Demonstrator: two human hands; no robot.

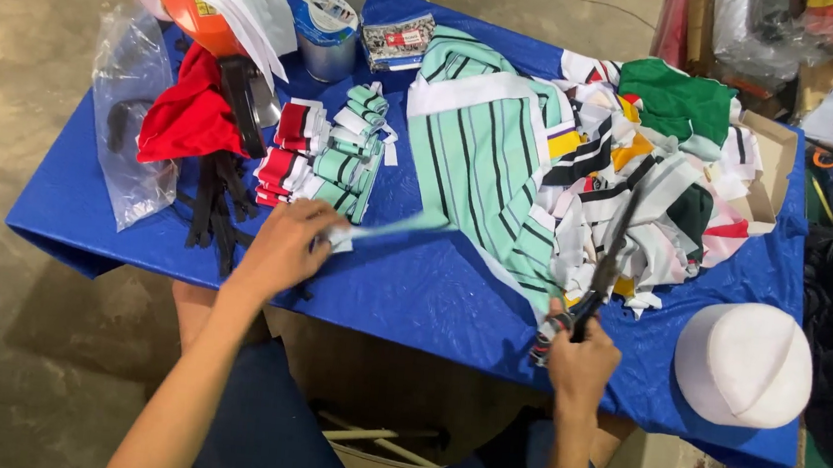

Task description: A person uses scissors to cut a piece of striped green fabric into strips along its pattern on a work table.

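Left hand (285, 243) pinched a mint cloth strip (392, 229) on the blue table (411, 294); right hand (581, 357) gripped scissors (607, 261).

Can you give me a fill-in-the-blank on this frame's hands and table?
1. The right hand grips long black ____.
2. The left hand pinches a strip of ____ fabric.
3. The table is covered in ____ sheeting.
4. The white cap lies near the person's ____ hand.

Missing words: scissors; mint-green; blue; right

Garment workshop: fabric scraps (632, 183), scissors (607, 261), concrete floor (21, 49).
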